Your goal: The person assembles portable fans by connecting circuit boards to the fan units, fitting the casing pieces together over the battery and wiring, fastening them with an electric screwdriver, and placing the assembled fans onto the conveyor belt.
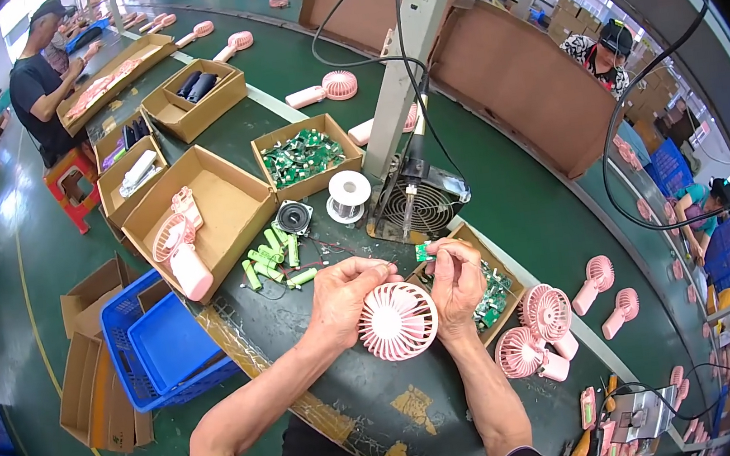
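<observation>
My right hand (458, 288) pinches a small green circuit board (424, 253) between thumb and fingertips. Close to it, my left hand (342, 296) has thumb and forefinger pressed together; what they grip is too small to make out, though a thin wire shows near the tips. Just below and between both hands is a round pink fan head (397, 321), its grille facing up; whether a hand supports it is hidden. Green battery cells (270, 260) with thin leads lie beyond my left hand. A box of circuit boards (491, 305) is partly covered by my right hand.
Beyond stand a solder wire spool (349, 195), a round black speaker (294, 217), a black fan unit (417, 203) by a metal post (416, 48), and another board box (306, 156). Pink handheld fans (543, 314) lie at right. Blue crates (165, 344) stand at left. Other people work farther off.
</observation>
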Action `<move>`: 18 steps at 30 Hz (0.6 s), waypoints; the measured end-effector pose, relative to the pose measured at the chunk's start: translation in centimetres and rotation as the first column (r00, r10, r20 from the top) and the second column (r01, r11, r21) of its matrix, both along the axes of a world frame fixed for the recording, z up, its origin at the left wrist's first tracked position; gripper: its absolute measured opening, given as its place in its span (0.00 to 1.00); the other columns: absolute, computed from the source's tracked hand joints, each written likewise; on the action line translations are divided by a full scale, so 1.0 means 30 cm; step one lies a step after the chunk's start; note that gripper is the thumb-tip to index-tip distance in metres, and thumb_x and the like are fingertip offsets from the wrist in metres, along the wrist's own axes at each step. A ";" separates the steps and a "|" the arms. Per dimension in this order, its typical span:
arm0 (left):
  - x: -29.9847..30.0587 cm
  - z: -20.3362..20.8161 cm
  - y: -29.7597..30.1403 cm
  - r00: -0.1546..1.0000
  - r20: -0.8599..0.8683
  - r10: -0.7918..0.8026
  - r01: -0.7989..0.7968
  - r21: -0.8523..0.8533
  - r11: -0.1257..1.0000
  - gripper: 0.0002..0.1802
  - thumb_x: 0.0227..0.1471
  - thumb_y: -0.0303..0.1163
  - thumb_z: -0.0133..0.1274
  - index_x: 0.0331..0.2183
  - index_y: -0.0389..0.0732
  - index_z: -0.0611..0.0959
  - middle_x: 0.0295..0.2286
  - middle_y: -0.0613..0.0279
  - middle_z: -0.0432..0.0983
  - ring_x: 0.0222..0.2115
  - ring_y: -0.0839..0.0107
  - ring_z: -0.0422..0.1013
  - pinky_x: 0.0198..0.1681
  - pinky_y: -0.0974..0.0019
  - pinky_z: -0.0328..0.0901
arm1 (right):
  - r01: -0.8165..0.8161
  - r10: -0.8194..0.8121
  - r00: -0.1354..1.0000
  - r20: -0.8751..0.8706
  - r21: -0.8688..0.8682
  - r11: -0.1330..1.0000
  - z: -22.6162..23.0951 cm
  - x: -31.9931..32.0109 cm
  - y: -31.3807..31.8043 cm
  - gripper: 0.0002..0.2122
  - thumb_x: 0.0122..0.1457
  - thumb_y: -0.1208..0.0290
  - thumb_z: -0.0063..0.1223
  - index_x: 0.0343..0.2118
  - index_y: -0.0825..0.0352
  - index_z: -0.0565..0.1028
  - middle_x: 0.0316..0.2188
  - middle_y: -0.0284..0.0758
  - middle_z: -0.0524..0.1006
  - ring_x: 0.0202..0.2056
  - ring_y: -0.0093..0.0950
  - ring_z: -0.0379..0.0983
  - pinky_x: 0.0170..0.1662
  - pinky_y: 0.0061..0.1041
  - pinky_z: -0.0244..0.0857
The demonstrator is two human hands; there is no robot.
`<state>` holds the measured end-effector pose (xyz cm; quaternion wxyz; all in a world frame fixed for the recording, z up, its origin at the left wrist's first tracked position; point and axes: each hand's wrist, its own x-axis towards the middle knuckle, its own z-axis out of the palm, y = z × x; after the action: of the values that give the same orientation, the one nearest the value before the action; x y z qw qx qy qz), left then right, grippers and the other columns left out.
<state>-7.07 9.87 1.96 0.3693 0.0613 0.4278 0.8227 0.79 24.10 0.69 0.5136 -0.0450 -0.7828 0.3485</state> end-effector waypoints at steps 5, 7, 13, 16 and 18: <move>0.006 0.007 0.003 0.998 0.057 -0.007 0.007 -0.004 1.000 0.05 0.53 0.21 0.55 0.32 0.29 0.81 0.30 0.51 0.80 0.29 0.69 0.78 0.35 0.67 0.75 | 0.000 0.001 1.000 0.004 -0.004 1.000 -0.007 -0.001 -0.014 0.05 0.59 0.84 0.50 0.36 0.71 0.68 0.33 0.42 0.77 0.25 0.26 0.72 0.26 0.23 0.68; 0.017 0.014 0.026 0.998 0.064 -0.023 0.025 -0.029 0.999 0.05 0.53 0.21 0.55 0.32 0.29 0.81 0.30 0.51 0.80 0.29 0.69 0.78 0.35 0.67 0.75 | 0.010 -0.010 1.000 -0.005 0.007 1.000 -0.011 0.007 0.006 0.05 0.59 0.84 0.50 0.36 0.71 0.68 0.33 0.42 0.77 0.24 0.26 0.72 0.25 0.22 0.68; -0.001 0.005 0.029 0.997 0.067 -0.048 0.047 0.015 0.999 0.05 0.54 0.22 0.53 0.31 0.30 0.81 0.30 0.52 0.80 0.30 0.70 0.78 0.36 0.67 0.75 | -0.007 0.007 1.000 0.000 0.046 0.999 -0.018 -0.009 -0.005 0.06 0.58 0.85 0.51 0.37 0.72 0.69 0.33 0.42 0.76 0.27 0.27 0.73 0.27 0.23 0.69; -0.011 0.010 0.033 0.997 0.062 -0.055 0.052 0.036 0.998 0.04 0.55 0.22 0.53 0.31 0.31 0.81 0.30 0.52 0.80 0.30 0.70 0.78 0.36 0.67 0.75 | -0.008 0.008 1.000 -0.011 0.057 0.998 -0.024 -0.012 -0.001 0.07 0.57 0.86 0.51 0.37 0.72 0.69 0.33 0.43 0.76 0.29 0.29 0.74 0.29 0.24 0.70; -0.023 0.007 0.027 0.992 0.035 -0.125 0.123 0.039 0.992 0.04 0.55 0.22 0.53 0.31 0.31 0.81 0.31 0.52 0.80 0.31 0.70 0.78 0.36 0.67 0.75 | -0.005 0.005 1.000 -0.014 0.065 0.998 -0.026 -0.015 -0.001 0.07 0.57 0.86 0.51 0.37 0.72 0.69 0.33 0.43 0.76 0.31 0.30 0.74 0.31 0.24 0.70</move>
<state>-7.75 10.69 2.17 0.4266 0.0790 0.4011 0.8068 0.34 24.08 -0.09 0.5194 -0.0238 -0.7903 0.3243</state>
